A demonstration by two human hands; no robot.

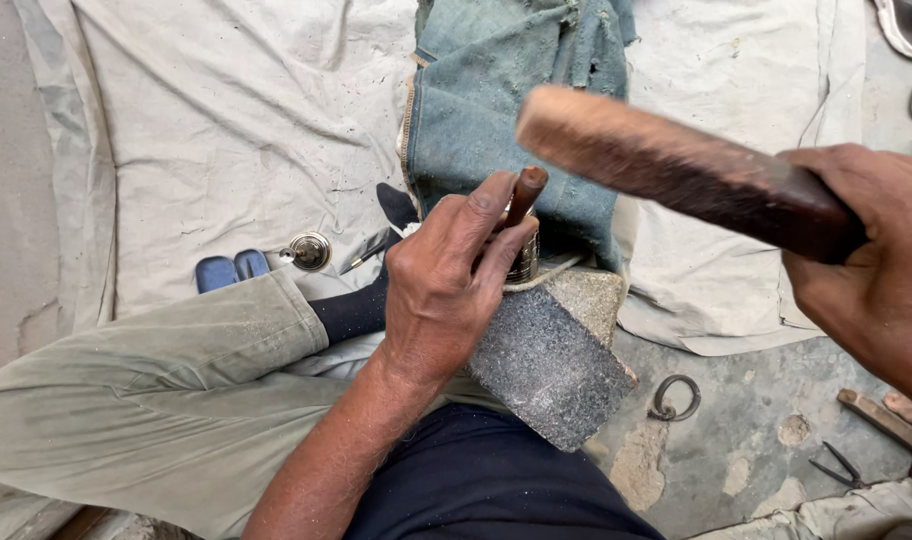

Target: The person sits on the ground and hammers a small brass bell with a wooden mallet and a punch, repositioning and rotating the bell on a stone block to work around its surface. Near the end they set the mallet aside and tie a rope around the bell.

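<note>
in the head view, our left hand [446, 290] is curled round a thin reddish-brown punch [525, 193], fingers and thumb pinching its shaft so it stands nearly upright with only its rounded top showing above our knuckles. the punch tip seems to sit on a small ribbed metal piece [525, 258] that rests on the grey stone block [551, 365] propped against our lap; how the tip meets the metal is hidden behind our fingers. our right hand [871, 275] is closed tight on the dark end of a wooden mallet [676, 170], raised above and to the right of the punch, its pale far end blurred.

we judge the main danger to be our left fingers: they lie just beside the punch head, and a blow landing off centre could catch the index knuckle. a glancing hit could also tip the punch, so that it skids off the metal piece and mars it, or sends it off the sloped stone onto the pale cloth [226, 120]. the stone leans rather than lies flat, so a hard strike could shift it against our leg.

nearby lie blue-handled pliers [232, 270], a small round metal fitting [309, 250], folded blue denim [506, 90], a metal ring [674, 397] and small snips [838, 466] on the bare concrete floor [756, 400].
</note>
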